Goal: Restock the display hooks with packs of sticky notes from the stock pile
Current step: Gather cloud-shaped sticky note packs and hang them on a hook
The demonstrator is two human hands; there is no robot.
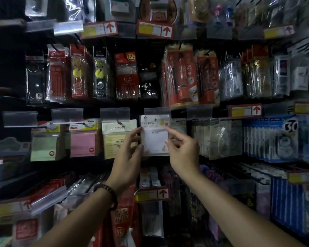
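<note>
A white pack of sticky notes (155, 139) was held up against the display in the row of note pads, directly under a clear label holder (156, 111) and just right of the hanging yellow pack (114, 141). Both hands were on it. The left hand (129, 152) pinched the pack's left edge, forefinger high near the header and thumb lower down. The right hand (183, 150) pinched the right edge in the same way, its other fingers loosely curled clear of the translucent packs (219, 138) next door. The step in hand looked like threading the header's hang hole onto the hook; a small dark mark showed at the top centre of the header, but the dim light made it impossible to tell whether the hook's tip was through it. To do this well, the pack needed to be level and square to the hook, with the hole lined up on the tip before any push. The push itself should have come evenly from both sides, so that the thin plastic header neither buckled nor tore. A grip close to the header would have given the best control. The likely slips were catching the label holder above or nudging the yellow pack. The stock pile was not in view.
</note>
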